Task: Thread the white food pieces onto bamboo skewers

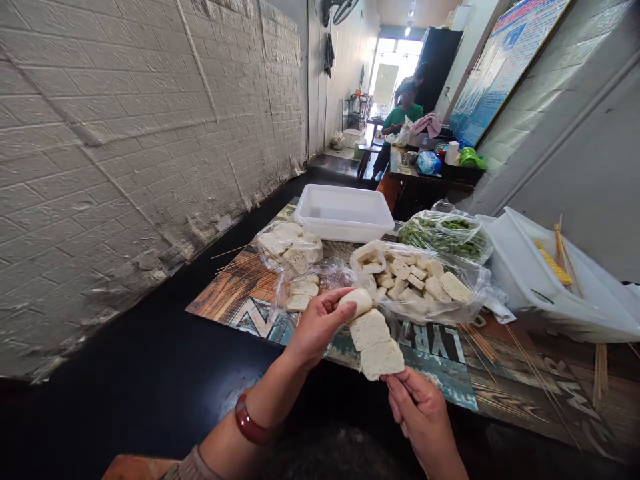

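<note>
My left hand (323, 323) is closed, with thumb and fingers pinching a smooth, pale bread-like slice (357, 303). Below it, two rough white slices (375, 343) line up end to end toward my right hand (417, 403). That hand is closed by the lowest slice, fingertips around what looks like the end of a skewer, mostly hidden. Close behind my hands, an open plastic bag (425, 280) holds many cut pale chunks. Left of it lie a smaller bag of slices (303, 292) and a bag of round white pieces (293, 243).
A white plastic tub (345, 210) stands at the table's back. To the right are a bag of greens (445, 233) and a large white bin (565, 287). Loose bamboo skewers (543, 380) lie on the patterned tabletop. A person in green (407, 117) sits farther back.
</note>
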Available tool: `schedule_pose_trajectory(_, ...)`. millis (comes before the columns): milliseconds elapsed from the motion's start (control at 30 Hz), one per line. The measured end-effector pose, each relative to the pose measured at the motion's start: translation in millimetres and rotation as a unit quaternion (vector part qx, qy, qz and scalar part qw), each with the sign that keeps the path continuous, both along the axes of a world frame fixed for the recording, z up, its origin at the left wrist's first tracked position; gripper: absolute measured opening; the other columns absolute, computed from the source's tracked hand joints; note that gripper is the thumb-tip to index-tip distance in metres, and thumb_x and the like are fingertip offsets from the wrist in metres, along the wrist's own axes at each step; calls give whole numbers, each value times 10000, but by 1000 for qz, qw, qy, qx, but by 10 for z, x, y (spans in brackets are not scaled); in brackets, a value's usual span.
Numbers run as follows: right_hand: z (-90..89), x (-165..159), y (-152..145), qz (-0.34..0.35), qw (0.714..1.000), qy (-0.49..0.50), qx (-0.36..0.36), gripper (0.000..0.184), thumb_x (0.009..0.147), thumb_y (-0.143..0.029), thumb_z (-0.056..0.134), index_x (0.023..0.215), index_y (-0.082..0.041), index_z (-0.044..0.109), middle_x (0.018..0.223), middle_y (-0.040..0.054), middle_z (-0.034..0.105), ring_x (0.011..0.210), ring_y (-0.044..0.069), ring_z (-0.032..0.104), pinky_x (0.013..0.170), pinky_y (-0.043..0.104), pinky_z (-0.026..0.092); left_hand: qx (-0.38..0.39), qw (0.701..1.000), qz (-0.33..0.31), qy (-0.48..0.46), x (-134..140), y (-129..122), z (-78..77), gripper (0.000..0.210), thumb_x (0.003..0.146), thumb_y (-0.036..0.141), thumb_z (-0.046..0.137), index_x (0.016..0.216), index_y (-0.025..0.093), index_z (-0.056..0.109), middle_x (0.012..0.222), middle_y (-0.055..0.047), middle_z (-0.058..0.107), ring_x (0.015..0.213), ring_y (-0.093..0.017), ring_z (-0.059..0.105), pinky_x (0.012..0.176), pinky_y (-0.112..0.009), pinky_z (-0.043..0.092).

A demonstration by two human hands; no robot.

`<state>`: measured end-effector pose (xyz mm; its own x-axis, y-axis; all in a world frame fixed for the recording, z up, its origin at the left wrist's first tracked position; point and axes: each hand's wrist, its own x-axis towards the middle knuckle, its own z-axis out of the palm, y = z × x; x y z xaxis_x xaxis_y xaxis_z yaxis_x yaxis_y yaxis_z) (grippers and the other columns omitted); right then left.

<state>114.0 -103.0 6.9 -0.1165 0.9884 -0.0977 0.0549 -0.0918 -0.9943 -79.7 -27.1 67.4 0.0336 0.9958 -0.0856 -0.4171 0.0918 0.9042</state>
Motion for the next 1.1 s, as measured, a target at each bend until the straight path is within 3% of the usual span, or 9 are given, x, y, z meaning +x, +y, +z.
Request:
schedule_pose_trajectory(333, -32, -3, 8, 19, 998, -50, 34, 425, 919, -554, 573, 755, -178, 682, 476, -42, 451, 417, 92, 356, 404, 228, 251, 2, 999, -31, 20, 80, -14, 16, 452, 681, 475, 816, 1001, 157, 789, 901, -87, 771, 768, -180, 638, 704, -253, 456)
schedule_pose_trajectory(467, -39, -27, 23, 12, 1000, -26, 8, 461, 899, -598, 575, 741, -174, 663, 466, -52, 437, 403, 81, 316, 392, 226, 220, -9, 999, -47, 4, 108, -14, 29, 468, 659, 458, 834, 1008, 150, 784, 879, -85, 765, 761, -185, 639, 685, -253, 457)
schedule_pose_trajectory(633, -34, -12, 4, 7, 1000, 1, -21, 498, 871, -644, 582, 781, -161, 657, 451, -72, 423, 384, 68, 302, 395, 218, 210, -56, 996, -26, -70, 117, -30, 83, 561, 654, 393, 858, 1153, 182, 713, 1000, -81, 754, 827, -183, 661, 691, -243, 464)
schedule_pose_trajectory(900, -89, 22, -24, 14, 1000, -8, -15, 486, 876, -624, 592, 799, -150, 664, 453, -68, 449, 373, 60, 325, 404, 211, 237, -63, 986, -60, -144, 209, -69, 57, 484, 635, 359, 880, 1033, 171, 678, 951, -98, 762, 822, -199, 688, 751, -285, 495)
schedule_pose_trajectory(1100, -115, 76, -105, 31, 997, 23, -70, 507, 838, -641, 632, 910, -143, 692, 524, -41, 513, 390, 68, 373, 377, 189, 267, -67, 987, -29, -140, 246, -105, 11, 471, 619, 333, 891, 997, 161, 668, 912, -73, 764, 759, -160, 673, 701, -249, 492)
